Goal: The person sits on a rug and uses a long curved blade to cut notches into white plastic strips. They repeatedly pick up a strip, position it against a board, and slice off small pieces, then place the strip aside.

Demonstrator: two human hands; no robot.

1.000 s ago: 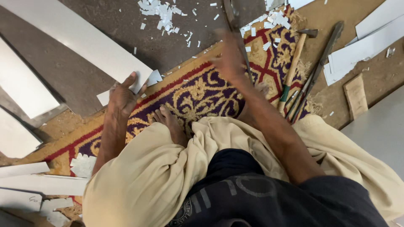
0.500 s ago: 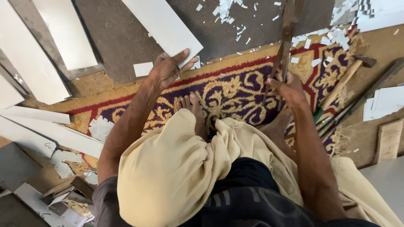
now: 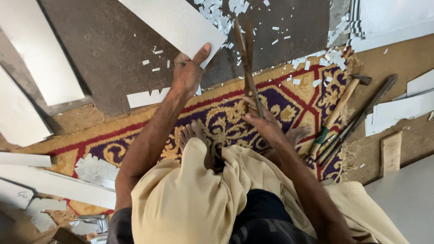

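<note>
Gripping large shears (image 3: 246, 58), right hand (image 3: 264, 126); left hand (image 3: 187, 74) holds white strip (image 3: 174, 22).

A long white strip (image 3: 174, 20) lies flat on the dark floor, running slantwise from the top edge down toward the rug. Its near end is cut straight, and the left hand (image 3: 187, 74) pinches that end, thumb on top. Big rusty shears (image 3: 246, 58) stand almost upright just beside the strip's end, blades close together and pointing away. The right hand (image 3: 266, 126) grips the handles over the patterned rug.
</note>
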